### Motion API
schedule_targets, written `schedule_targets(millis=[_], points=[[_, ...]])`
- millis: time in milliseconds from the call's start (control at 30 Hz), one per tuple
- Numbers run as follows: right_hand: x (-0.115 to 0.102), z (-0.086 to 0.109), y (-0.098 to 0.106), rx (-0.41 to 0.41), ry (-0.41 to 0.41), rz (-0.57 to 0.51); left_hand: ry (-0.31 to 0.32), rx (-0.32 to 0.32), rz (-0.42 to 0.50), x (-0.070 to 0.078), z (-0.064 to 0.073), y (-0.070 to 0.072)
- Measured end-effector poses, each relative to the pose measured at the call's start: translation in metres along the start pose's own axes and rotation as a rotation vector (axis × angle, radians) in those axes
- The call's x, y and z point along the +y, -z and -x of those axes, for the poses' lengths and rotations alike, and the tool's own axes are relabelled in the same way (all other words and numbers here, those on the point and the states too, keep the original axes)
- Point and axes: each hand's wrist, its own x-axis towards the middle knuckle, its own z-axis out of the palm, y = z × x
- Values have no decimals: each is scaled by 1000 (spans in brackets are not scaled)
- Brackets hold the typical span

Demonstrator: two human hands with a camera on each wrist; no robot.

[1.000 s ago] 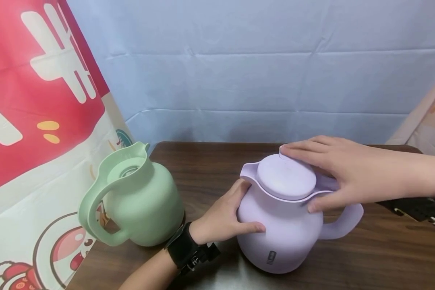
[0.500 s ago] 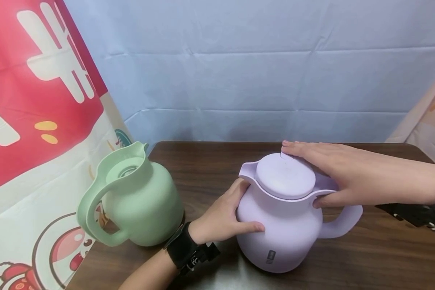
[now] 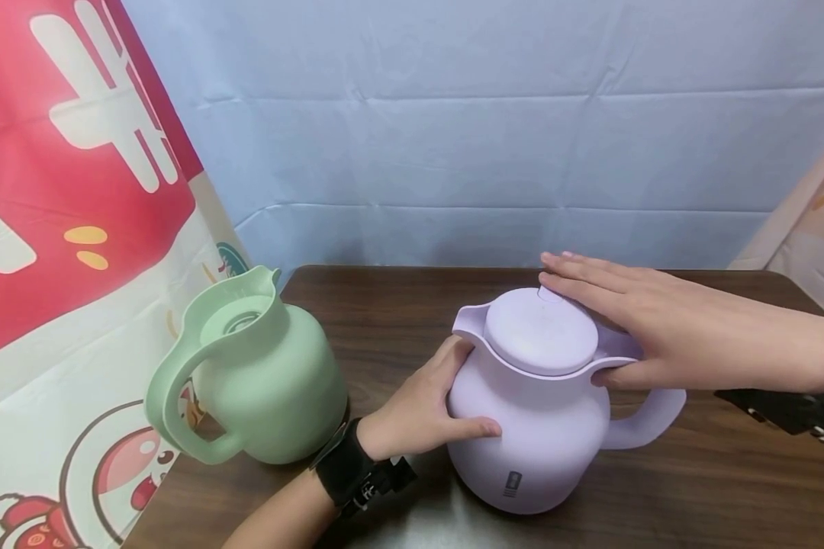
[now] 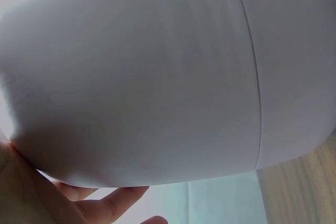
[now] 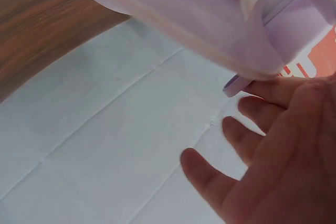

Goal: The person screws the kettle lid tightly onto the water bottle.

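Lilac, round-bodied jug (image 3: 532, 435) stands on the brown wood-grain table (image 3: 741, 488), left hand (image 3: 422, 412) gripping its nine-o'clock side, right hand (image 3: 635, 324), fingers extended, touching the lilac tab (image 3: 545, 293) at twelve o'clock on the round lid (image 3: 539, 335).

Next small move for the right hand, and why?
Probably curl the right hand round the tab of the lid. Its fingers lie nearly straight by the tab, not wrapped round it, while the left hand grips the side of the lilac jug, which should help steady it.
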Motion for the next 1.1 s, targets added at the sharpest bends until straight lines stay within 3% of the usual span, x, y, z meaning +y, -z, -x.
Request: schedule_targets(millis=[200,333,567,800,1100], points=[[0,1,-2,-11,-49,-15,7,-1,10,0,0,-1],[-1,1,-3,30,-9,19,1,-3,13,-1,-1,-2],[-7,7,-11,66,-44,29,-3,-8,20,-2,0,-2],[-2,8,-17,120,10,39,-4,-6,21,-2,0,-3],[-6,10,-19,166,1,54,0,-8,9,-3,0,-3]])
